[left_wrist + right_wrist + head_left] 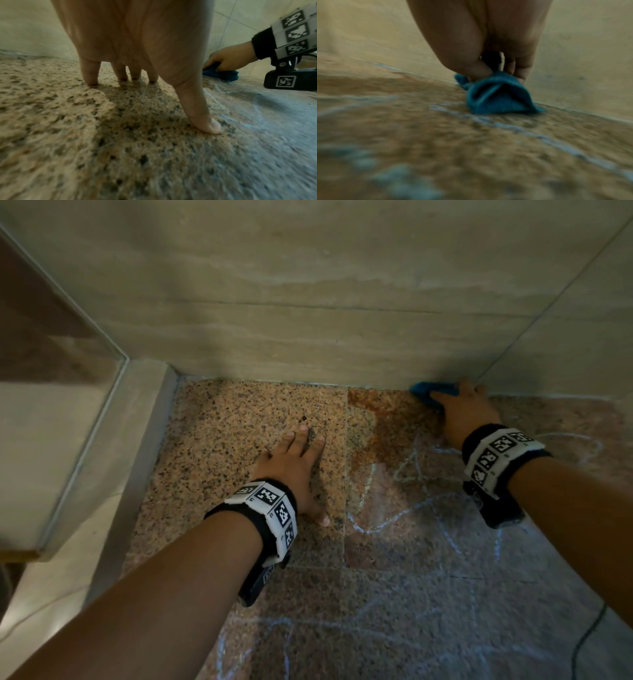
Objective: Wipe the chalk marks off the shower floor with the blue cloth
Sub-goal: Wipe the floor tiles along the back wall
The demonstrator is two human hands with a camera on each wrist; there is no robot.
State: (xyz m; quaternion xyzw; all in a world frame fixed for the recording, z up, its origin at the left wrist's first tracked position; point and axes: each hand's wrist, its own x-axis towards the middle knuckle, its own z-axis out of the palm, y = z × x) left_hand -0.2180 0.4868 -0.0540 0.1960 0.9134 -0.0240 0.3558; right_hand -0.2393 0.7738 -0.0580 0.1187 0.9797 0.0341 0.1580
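Note:
The blue cloth (432, 392) lies bunched on the speckled granite shower floor (239, 433), at the foot of the back wall. My right hand (460, 405) grips the blue cloth (496, 96) with thumb and fingers pinching its top; the cloth (223, 75) also shows in the left wrist view under the right hand (228, 60). My left hand (298, 460) rests flat on the floor, fingers spread and straight; its fingertips (91, 79) press on the stone. Pale chalk marks (404, 467) loop across the darker tiles between and below the hands.
A beige tiled wall (308, 302) closes the back, and a second wall (565, 354) meets it at the right corner. A raised stone kerb (137, 440) with a glass panel (58, 354) borders the left. A thin dark cable (589, 635) runs at the lower right.

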